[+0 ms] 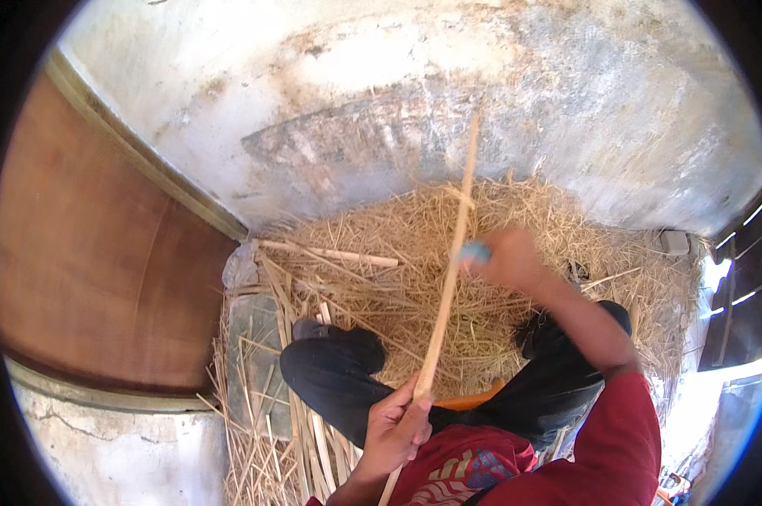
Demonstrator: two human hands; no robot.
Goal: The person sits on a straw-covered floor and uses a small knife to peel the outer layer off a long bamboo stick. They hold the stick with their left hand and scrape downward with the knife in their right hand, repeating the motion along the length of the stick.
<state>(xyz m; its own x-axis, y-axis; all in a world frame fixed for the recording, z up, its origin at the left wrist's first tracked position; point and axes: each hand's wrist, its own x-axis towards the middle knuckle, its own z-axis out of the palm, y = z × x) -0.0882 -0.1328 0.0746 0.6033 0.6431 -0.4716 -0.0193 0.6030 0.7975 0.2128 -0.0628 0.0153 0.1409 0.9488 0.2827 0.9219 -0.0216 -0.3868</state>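
**Long pale strip (pixel 444 319) slanting over straw-coloured scraps (pixel 558 211)**

The left hand (pixel 395 428) is gripping the strip's lower part before a red shirt (pixel 604 443). The right hand (pixel 513 260), blurring, is holding a small blue object (pixel 475 252) at the strip; contact is unclear. Dark-trousered legs (pixel 330 371) are bending on either side. Loose strips (pixel 320 451) are lying leftward.

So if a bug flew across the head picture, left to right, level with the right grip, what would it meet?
Brown panel, grey lump, short stick lying down, long stick, blurry blue thing, right grip, grey block.
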